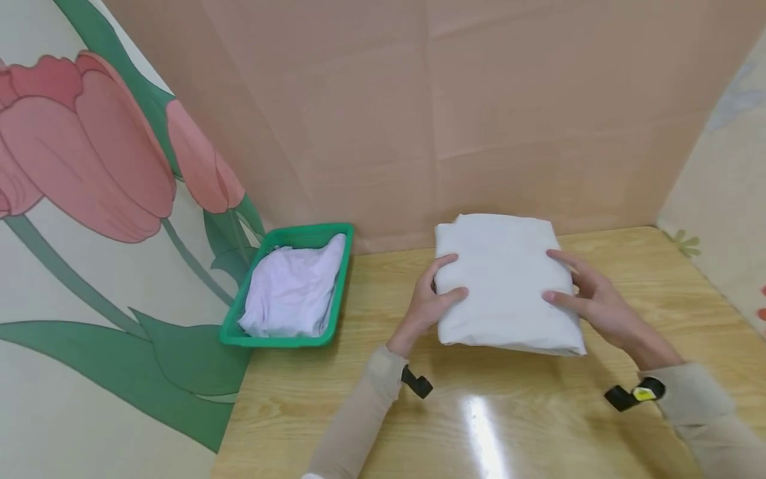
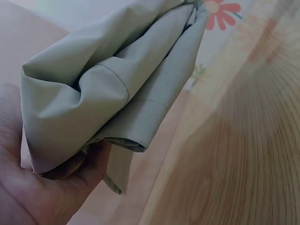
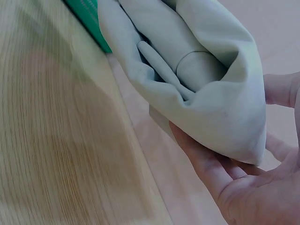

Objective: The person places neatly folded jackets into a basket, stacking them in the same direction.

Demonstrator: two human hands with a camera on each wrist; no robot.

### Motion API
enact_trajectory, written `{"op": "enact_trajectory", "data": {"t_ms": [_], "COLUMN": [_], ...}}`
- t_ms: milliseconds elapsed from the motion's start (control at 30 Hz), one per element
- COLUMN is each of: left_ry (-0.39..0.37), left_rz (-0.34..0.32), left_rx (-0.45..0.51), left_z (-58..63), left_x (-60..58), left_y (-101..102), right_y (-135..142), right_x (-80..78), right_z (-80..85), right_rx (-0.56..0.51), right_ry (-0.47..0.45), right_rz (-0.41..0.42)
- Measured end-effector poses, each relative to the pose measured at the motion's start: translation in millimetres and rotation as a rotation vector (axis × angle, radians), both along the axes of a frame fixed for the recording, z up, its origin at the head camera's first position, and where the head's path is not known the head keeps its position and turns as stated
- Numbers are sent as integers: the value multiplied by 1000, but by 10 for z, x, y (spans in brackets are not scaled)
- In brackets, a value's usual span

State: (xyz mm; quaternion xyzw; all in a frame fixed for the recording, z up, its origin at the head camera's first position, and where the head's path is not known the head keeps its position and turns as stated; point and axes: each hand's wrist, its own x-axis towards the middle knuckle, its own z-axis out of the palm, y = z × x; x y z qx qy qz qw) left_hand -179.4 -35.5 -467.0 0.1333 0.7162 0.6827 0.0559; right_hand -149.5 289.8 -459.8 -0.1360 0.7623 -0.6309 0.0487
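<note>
Both hands hold a thick, folded white cloth by its two sides, above the wooden table. My left hand grips the left side, thumb on top and other fingers beneath. On the opposite side, my right hand grips it the same way. Stacked folds with stitched seams show along the cloth's edge in the left wrist view, and a loose flap hangs below. In the right wrist view the fingers support the bundle from underneath.
A green plastic basket with a folded pale lilac cloth in it stands at the table's left. Behind the wooden table hangs a pinkish-brown sheet. Walls with painted flowers border both sides.
</note>
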Motion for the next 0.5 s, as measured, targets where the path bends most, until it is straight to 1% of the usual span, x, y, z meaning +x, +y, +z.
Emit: {"op": "enact_trajectory", "data": {"t_ms": [100,300,500], "left_ry": [22,31,33], "left_rz": [14,63,104], "left_rx": [-7,-1,-14], "left_z": [-12,-18,14], "left_x": [8,40,48], "left_y": [-114,-297,-443], "right_y": [-104,-292,-434], "right_x": [-30,-66,-112], "right_z": [3,23,53], "right_rx": [-8,-34,-32], "right_ry": [-9,-31,-30], "right_rz": [24,77,109]}}
